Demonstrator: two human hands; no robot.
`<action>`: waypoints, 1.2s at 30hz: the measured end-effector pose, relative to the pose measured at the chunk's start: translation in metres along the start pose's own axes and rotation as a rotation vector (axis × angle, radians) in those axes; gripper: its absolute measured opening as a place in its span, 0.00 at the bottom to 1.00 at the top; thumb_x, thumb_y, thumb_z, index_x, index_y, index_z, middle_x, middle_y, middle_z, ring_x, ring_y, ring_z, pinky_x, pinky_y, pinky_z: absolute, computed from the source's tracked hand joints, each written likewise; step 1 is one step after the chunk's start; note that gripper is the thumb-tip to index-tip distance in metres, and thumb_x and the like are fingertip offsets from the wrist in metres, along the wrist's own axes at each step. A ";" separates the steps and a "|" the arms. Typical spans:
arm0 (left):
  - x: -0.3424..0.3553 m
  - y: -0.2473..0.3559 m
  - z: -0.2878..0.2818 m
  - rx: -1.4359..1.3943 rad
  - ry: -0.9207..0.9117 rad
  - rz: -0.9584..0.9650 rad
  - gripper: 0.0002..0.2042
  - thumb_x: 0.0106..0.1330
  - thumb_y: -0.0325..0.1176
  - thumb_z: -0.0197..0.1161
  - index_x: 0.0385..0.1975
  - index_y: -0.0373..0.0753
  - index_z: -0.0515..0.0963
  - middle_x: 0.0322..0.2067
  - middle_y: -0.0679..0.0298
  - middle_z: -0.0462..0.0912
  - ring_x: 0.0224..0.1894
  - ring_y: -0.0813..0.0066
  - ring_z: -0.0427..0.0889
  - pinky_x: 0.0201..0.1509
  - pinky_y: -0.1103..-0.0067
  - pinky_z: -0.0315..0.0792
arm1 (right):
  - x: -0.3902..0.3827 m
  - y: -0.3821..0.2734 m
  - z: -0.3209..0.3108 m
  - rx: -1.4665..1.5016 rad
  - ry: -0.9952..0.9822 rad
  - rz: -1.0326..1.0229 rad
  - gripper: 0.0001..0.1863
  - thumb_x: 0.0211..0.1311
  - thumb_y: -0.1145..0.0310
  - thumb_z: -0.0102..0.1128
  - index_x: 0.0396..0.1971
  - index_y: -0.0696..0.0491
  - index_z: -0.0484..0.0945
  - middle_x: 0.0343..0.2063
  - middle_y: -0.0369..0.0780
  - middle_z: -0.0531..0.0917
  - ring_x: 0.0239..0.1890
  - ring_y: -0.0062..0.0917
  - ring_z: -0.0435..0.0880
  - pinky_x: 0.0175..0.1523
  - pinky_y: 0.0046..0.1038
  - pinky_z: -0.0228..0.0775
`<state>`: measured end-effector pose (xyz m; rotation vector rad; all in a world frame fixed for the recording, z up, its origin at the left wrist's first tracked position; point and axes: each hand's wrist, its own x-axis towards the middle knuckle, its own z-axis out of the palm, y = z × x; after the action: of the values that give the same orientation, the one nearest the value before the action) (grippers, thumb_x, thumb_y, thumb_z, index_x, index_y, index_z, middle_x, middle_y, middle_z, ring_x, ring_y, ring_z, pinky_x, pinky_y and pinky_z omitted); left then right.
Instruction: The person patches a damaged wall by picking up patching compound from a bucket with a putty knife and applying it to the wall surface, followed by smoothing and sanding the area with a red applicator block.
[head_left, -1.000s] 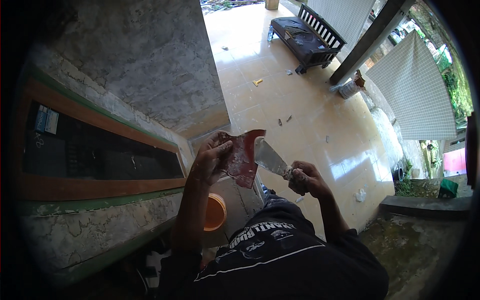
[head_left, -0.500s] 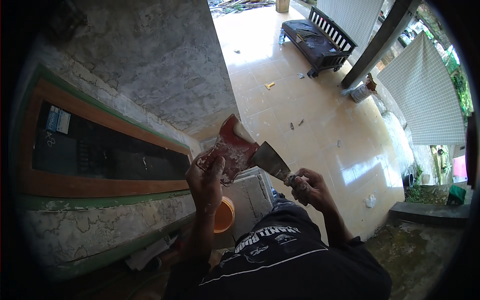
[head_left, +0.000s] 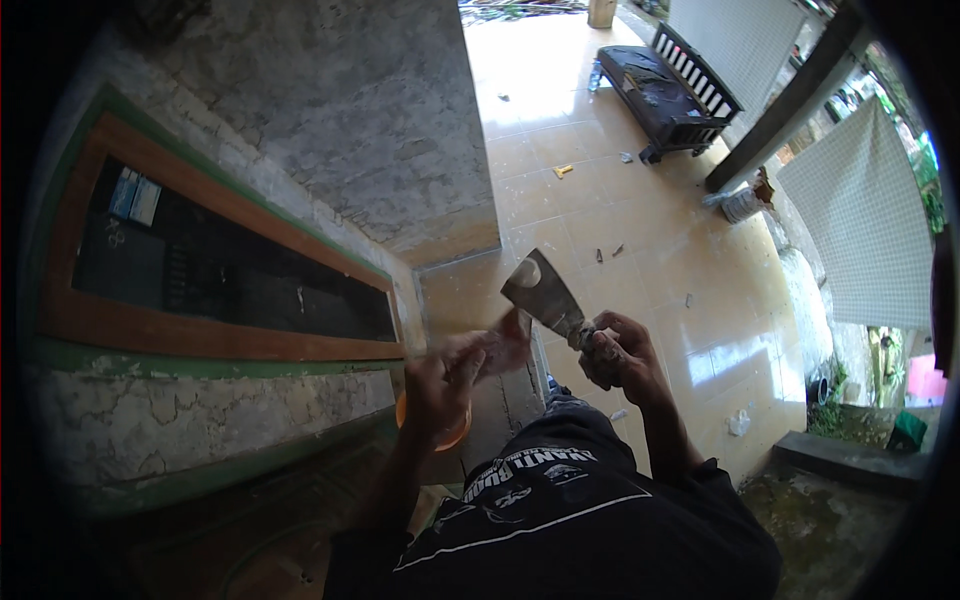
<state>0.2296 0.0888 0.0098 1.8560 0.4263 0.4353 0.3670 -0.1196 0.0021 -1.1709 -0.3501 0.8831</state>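
My right hand [head_left: 622,352] is closed round the handle of a putty knife [head_left: 545,293], its wide metal blade pointing up and to the left. A pale dab of filler [head_left: 530,274] sits near the tip of the blade. In my left hand [head_left: 442,385], somewhat smeared by motion, is a thin reddish plate [head_left: 512,343] streaked with white filler. It is tilted, so little of its face shows, and it lies just below the knife blade; whether they touch I cannot tell. An orange bucket [head_left: 457,432] is partly hidden behind my left hand.
At the left, a wood-framed dark window [head_left: 240,262] is set in a patchy grey wall [head_left: 370,130]. Beyond the tiled floor [head_left: 560,215] stand a dark bench [head_left: 665,95] and a slanted post [head_left: 790,95]. A yellow tool [head_left: 563,172] and small scraps lie on the tiles.
The reddish plate has tipped and dropped below the knife. Filler that was at the plate's edge now shows on the blade. My view has shifted slightly.
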 end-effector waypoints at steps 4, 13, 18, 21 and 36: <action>0.002 0.002 -0.027 -0.719 0.061 -0.443 0.08 0.57 0.20 0.55 0.37 0.29 0.71 0.29 0.59 0.79 0.29 0.75 0.81 0.34 0.80 0.78 | 0.015 0.017 0.028 -0.400 0.273 -0.298 0.11 0.49 0.73 0.65 0.32 0.59 0.76 0.29 0.38 0.80 0.30 0.21 0.77 0.35 0.23 0.67; -0.030 -0.002 -0.090 -0.953 0.141 -0.412 0.11 0.59 0.22 0.53 0.41 0.28 0.70 0.35 0.55 0.79 0.33 0.71 0.82 0.39 0.76 0.79 | 0.043 0.027 0.038 -1.168 0.116 -0.846 0.13 0.39 0.72 0.69 0.30 0.51 0.80 0.31 0.38 0.79 0.35 0.29 0.77 0.42 0.31 0.62; -0.049 0.007 -0.100 -0.951 0.407 -0.293 0.09 0.61 0.22 0.52 0.41 0.29 0.70 0.34 0.57 0.79 0.33 0.70 0.82 0.39 0.75 0.79 | 0.046 0.021 0.043 -0.961 0.018 -0.619 0.10 0.46 0.73 0.66 0.30 0.54 0.77 0.26 0.39 0.79 0.26 0.21 0.76 0.32 0.23 0.63; -0.057 0.007 -0.099 -0.772 0.597 -0.187 0.11 0.61 0.23 0.52 0.43 0.27 0.69 0.35 0.56 0.78 0.37 0.69 0.80 0.44 0.74 0.77 | 0.048 0.014 0.051 -0.552 -0.156 -0.363 0.06 0.59 0.72 0.56 0.30 0.59 0.73 0.18 0.39 0.78 0.18 0.12 0.70 0.20 0.15 0.56; -0.103 0.026 -0.049 0.117 0.860 -0.027 0.10 0.62 0.21 0.53 0.41 0.26 0.75 0.34 0.55 0.81 0.37 0.73 0.80 0.42 0.79 0.73 | 0.084 0.011 0.095 -0.160 -0.657 0.324 0.18 0.62 0.57 0.54 0.28 0.59 0.70 0.16 0.38 0.75 0.13 0.13 0.67 0.17 0.15 0.56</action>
<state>0.1185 0.0699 0.0405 1.6941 1.0619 1.2141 0.3532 0.0065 0.0120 -1.0735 -0.7878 1.5481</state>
